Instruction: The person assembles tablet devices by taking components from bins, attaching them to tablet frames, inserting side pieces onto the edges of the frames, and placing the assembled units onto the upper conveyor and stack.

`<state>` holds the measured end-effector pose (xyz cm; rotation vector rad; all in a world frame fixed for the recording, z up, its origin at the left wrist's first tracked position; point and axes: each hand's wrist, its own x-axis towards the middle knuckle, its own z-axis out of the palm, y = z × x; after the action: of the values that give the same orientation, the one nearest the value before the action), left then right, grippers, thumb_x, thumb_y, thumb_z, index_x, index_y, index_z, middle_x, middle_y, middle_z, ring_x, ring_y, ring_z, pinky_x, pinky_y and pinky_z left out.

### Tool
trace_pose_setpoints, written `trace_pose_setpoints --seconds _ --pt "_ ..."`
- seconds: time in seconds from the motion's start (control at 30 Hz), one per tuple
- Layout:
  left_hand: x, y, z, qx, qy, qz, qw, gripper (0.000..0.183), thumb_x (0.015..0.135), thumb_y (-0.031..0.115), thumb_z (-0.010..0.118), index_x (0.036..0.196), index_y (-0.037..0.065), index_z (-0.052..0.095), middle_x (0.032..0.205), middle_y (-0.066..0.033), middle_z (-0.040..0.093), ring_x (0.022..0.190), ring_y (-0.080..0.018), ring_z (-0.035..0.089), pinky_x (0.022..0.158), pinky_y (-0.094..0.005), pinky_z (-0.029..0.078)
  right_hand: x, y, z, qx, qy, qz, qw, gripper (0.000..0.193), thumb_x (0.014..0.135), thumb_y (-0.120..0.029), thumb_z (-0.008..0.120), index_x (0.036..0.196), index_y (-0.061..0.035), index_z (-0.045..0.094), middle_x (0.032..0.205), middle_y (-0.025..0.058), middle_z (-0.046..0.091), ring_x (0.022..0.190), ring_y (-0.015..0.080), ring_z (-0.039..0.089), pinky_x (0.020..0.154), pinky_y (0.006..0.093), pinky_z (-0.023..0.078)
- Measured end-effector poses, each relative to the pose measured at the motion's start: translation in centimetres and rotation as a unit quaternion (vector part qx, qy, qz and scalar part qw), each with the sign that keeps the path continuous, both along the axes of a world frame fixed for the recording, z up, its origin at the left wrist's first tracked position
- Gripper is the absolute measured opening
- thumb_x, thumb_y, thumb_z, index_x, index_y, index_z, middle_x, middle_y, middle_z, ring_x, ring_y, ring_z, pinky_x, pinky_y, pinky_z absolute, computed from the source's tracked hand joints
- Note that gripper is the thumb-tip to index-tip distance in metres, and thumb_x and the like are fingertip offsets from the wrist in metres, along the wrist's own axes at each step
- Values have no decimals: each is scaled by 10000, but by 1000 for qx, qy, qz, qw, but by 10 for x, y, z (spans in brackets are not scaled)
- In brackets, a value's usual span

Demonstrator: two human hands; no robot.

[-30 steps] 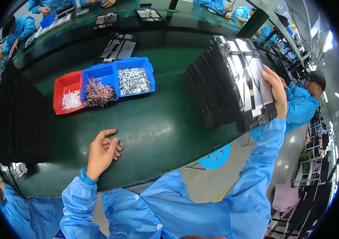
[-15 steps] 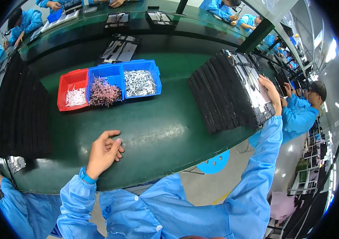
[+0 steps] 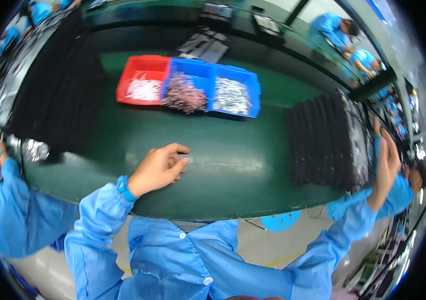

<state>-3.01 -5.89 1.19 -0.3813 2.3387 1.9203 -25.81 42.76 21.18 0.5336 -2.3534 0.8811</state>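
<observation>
Bench (image 3: 223, 197) spans between black stacks (image 3: 318, 145) | my left hand (image 3: 159, 169), half-curled, inside front edge (image 3: 243, 215) | my right hand (image 3: 387, 161) open, beside one

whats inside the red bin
The red bin holds a loose heap of small white pieces, blurred here. Bare red wall shows behind them; the bin's bottom under the heap is covered, so nothing there can be seen.
</observation>
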Motion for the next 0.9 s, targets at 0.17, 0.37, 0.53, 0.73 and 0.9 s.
trace_pose_setpoints --seconds 0.17,0.37,0.53,0.73,0.9 --pt "-18 -6 -3 -207 119 -19 971 216 956 115 643 1110 -37 656 742 -83 695 602 -114 657 547 -280 516 116 -193 -23 -119 -188 264 939 282 977 -101 610 1219 36 659 964 93 692 708 96 628 580 198 463" --pt "-25 -10 -28 -137 136 73 978 160 953 119 655 1005 -25 700 719 -60 701 578 -87 642 533 -260 503 -15 -376 -92 -144 -232 345 898 386 929 -204 680 1201 66 637 970 180 729 805 206 727 688 302 578" --pt "-27 -12 -31 -140 154 95 973 165 941 144 666 996 -5 712 683 -82 687 545 -92 627 506 -276 482 -99 -481 -119 211 -184 153 948 724 698 -481 824 1184 34 673 1203 253 671 1135 375 652 974 437 509" --pt "-31 -11 -38 -130 225 85 962 151 913 160 666 945 18 704 760 -158 706 667 -294 702 606 -405 540 -145 -520 -151 384 -508 205 743 713 676 -449 879 1212 -17 692 1207 154 690 1067 346 666 839 509 559" --pt "-17 -20 -31 -157 219 95 958 134 899 152 629 913 26 674 790 -180 693 748 -380 674 690 -479 530 -105 -531 -135 332 -394 186 836 989 607 -530 874 1353 39 562 1221 258 654 1131 366 640 889 510 542"
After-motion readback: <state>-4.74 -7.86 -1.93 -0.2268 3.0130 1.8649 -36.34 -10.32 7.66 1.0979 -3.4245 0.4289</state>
